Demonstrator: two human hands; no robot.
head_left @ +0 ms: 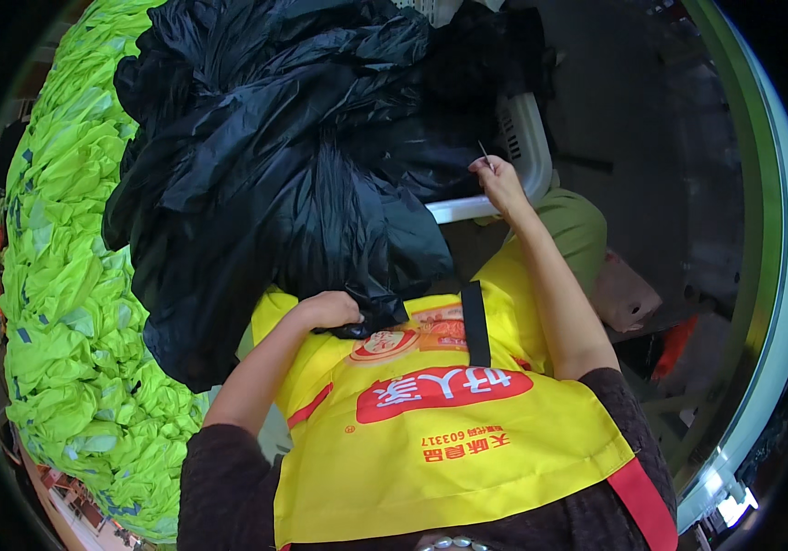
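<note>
A large heap of thin, shiny black fabric (293,156) spreads in front of me and hangs down to my lap. My left hand (331,310) is closed on its near edge, the fingertips partly hidden in the folds. Farther off and to the right, my right hand (502,184) pinches a thin, pointed metal tool (483,149); only its narrow tip shows, so its kind is unclear. That hand is over the corner of a white plastic basket (533,147), beside the black fabric lying across it.
A tall pile of bright yellow-green garments (72,367) stands along my left. My yellow apron (449,477) covers my lap, with a black strip (475,323) across it. A pinkish-brown block-like object (625,292) sits by my right knee. A pale green curved edge (770,275) borders the far right.
</note>
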